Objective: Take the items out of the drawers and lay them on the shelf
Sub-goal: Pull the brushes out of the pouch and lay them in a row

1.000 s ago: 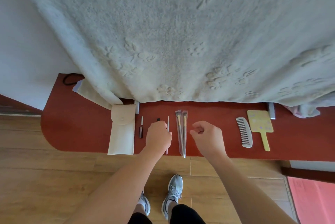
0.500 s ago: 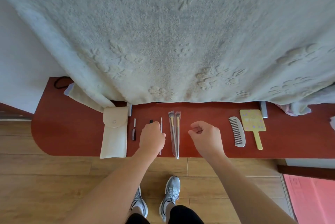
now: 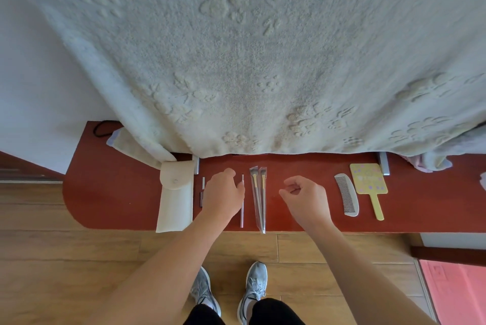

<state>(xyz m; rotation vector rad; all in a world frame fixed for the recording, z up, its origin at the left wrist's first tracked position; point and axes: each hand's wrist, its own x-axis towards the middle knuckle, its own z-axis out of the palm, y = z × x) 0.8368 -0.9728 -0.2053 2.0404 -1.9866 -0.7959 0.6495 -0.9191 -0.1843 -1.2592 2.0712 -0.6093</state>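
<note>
Items lie in a row on a red shelf point(image 3: 118, 193): a cream pouch point(image 3: 175, 198), a short dark tube point(image 3: 202, 198), a thin pink stick point(image 3: 242, 215), two brushes in a clear sleeve point(image 3: 259, 201), a grey comb point(image 3: 347, 196) and a yellow hand mirror point(image 3: 368, 178). My left hand point(image 3: 223, 192) is knuckles up between the tube and the pink stick, fingers curled down round a thin dark stick that the hand hides. My right hand point(image 3: 306, 196) hovers right of the brushes, loosely curled and holding nothing. No drawer shows.
A thick cream blanket point(image 3: 236, 62) hangs over the back of the shelf. A black cord point(image 3: 101, 129) lies at the far left corner. Wooden floor, my grey shoes point(image 3: 252, 288) and a pink mat point(image 3: 457, 290) are below the front edge.
My left hand has slid slightly forward and now covers the dark tip that stuck out beyond its knuckles. The right hand has barely moved. The view has shifted a little.
</note>
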